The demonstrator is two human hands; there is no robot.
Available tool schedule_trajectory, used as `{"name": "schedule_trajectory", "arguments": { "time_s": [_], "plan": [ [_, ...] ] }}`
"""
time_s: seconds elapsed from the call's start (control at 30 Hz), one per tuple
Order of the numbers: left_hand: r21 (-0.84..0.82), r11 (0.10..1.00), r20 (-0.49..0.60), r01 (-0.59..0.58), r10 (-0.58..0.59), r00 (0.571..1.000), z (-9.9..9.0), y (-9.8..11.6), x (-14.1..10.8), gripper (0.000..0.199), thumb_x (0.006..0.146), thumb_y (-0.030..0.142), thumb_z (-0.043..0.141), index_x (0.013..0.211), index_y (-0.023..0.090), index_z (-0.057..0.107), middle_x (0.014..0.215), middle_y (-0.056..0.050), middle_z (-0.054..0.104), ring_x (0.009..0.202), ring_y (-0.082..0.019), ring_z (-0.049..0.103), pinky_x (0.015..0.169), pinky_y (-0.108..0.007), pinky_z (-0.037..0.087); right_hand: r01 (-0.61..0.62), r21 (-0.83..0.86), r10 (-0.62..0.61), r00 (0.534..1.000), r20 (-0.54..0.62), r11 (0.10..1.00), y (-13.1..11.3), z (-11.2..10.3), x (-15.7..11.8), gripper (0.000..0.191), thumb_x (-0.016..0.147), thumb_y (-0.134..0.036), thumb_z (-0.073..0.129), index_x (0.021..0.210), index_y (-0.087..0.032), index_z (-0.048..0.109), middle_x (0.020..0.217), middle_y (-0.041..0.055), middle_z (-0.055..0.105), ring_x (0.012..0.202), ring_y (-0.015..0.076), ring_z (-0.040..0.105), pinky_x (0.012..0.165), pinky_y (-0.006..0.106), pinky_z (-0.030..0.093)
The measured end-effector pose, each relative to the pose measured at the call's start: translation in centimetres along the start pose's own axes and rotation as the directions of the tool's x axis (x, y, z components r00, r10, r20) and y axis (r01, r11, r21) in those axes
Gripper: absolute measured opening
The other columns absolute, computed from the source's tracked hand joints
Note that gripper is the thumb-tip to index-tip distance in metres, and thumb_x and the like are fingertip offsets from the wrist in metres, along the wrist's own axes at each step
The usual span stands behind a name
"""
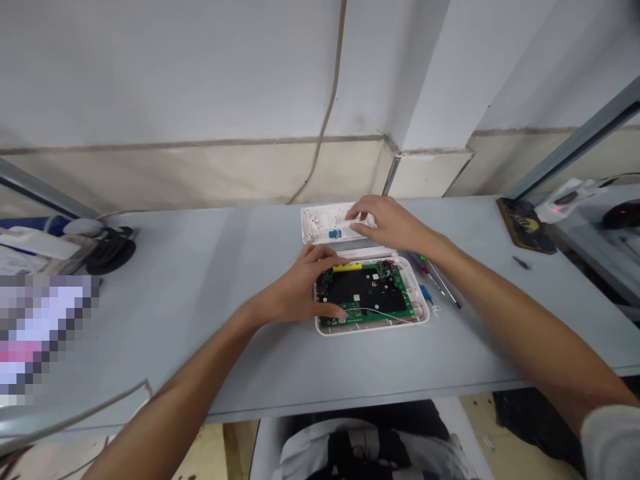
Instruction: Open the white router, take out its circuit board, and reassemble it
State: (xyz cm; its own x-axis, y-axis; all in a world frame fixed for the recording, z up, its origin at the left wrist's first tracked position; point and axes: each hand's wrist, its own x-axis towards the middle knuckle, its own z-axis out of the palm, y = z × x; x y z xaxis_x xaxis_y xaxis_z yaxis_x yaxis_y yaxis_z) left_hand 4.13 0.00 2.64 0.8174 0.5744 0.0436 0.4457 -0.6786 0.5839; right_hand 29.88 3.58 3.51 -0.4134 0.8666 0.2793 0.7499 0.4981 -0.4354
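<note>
A white plastic housing lies on the desk with a green circuit board inside. A black sheet covers much of the board, a yellow strip runs along its back edge, and a thin white wire crosses its front. My left hand grips the housing's left end, thumb over the front of the board and fingers at the back. Behind it lies a white cover, inner side up, with a blue piece on it. My right hand is over the cover's right part, fingers curled in a pinch; anything between the fingertips is too small to make out.
Right of the housing lie screwdrivers and a small blue object. Farther right are a dark block, a small pointed piece and a white device. At left are a black round object and a blurred-out screen.
</note>
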Motion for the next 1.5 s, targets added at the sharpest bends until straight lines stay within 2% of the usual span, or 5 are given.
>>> {"name": "schedule_trajectory", "arguments": {
  "time_s": [0.4, 0.67, 0.97, 1.17, 1.5],
  "plan": [
    [0.05, 0.95, -0.111, -0.307, 0.311, 0.944, 3.1, 1.8, 0.7, 0.007, 0.09, 0.02, 0.074, 0.093, 0.025, 0.078, 0.122, -0.005, 0.071, 0.137, -0.031, 0.041, 0.115, -0.052, 0.044, -0.005, -0.123, -0.067, 0.817, -0.573, 0.992, 2.5, -0.4, -10.2, 0.015, 0.094, -0.025, 0.062, 0.095, -0.024, 0.077, 0.067, 0.0014, 0.067, 0.065, 0.0196, 0.058, 0.063, 0.037, 0.05],
    [-0.145, 0.943, -0.184, -0.3, 0.273, 0.944, 3.3, 2.3, 0.4, 0.014, 0.088, 0.008, 0.067, 0.088, 0.022, 0.066, 0.097, -0.004, 0.072, 0.126, -0.027, 0.052, 0.103, -0.041, 0.05, 0.264, -0.006, -0.224, 0.805, -0.55, 0.965, 0.8, 0.7, -9.7, 0.018, 0.092, -0.012, 0.066, 0.103, -0.023, 0.075, 0.071, 0.0, 0.068, 0.066, 0.0165, 0.053, 0.062, 0.034, 0.047],
    [-0.297, 0.95, -0.486, -0.1, -0.061, 0.872, 2.8, 1.6, -0.2, 0.02, 0.085, 0.013, 0.058, 0.073, 0.021, 0.044, 0.08, 0.0, 0.054, 0.078, -0.015, 0.052, 0.072, -0.029, 0.044, 0.326, 0.291, -0.318, 0.945, -0.077, 0.899, -4.5, 1.7, -10.9, 0.078, 0.09, -0.041, 0.075, 0.157, -0.025, 0.04, 0.109, 0.0062, 0.065, 0.099, 0.0228, 0.056, 0.092, 0.043, 0.049],
    [-0.242, 0.97, -0.562, -0.038, -0.108, 0.82, 3.4, 1.5, 0.0, 0.02, 0.09, 0.016, 0.06, 0.074, 0.02, 0.049, 0.077, 0.002, 0.055, 0.073, -0.013, 0.052, 0.068, -0.027, 0.042, 0.461, 0.028, -0.458, 0.885, -0.081, 0.887, -6.6, 4.0, -11.3, 0.06, 0.098, -0.011, 0.056, 0.153, -0.028, 0.043, 0.099, 0.0031, 0.063, 0.091, 0.0188, 0.055, 0.087, 0.036, 0.048],
    [0.168, 0.966, -0.424, -0.197, 0.252, 0.87, 4.3, 2.7, 0.0, 0.019, 0.089, 0.007, 0.059, 0.077, 0.019, 0.053, 0.072, 0.002, 0.061, 0.081, -0.017, 0.053, 0.079, -0.034, 0.039, 0.502, -0.276, -0.537, 0.841, -0.064, 0.819, -7.4, 5.8, -12.2, 0.009, 0.092, -0.015, 0.063, 0.099, -0.02, 0.066, 0.086, 0.0036, 0.066, 0.086, 0.0216, 0.059, 0.082, 0.038, 0.045]
  ]
}}
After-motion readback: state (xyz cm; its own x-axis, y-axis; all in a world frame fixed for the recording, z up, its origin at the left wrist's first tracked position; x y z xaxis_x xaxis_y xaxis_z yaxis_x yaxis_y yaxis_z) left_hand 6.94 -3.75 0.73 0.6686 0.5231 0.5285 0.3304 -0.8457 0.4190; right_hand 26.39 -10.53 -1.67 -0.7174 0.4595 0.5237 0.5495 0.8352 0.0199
